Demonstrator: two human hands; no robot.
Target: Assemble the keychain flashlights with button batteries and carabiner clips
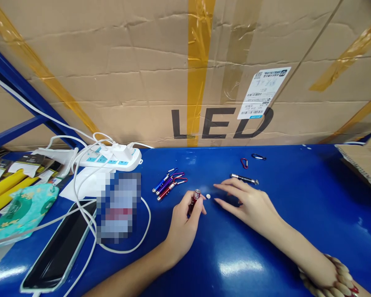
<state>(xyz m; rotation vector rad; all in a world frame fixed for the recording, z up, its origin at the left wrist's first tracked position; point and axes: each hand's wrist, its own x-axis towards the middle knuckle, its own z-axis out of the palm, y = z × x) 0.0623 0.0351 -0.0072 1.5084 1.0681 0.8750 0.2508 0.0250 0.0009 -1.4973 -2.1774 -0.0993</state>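
My left hand is closed around a small dark red flashlight, its silver end pointing up. Just right of it, a small round button cell lies on the blue table. My right hand hovers near the cell with thumb and fingers apart, holding nothing. Beyond the right hand lies a black and silver flashlight. Left of centre, blue, purple and red mini flashlights with carabiner clips rest side by side. A red carabiner and a dark blue carabiner lie farther back.
A white power strip with tangled cables stands at the back left. A phone, a green tissue pack and yellow packaged items lie at left. A large cardboard box walls off the back of the table.
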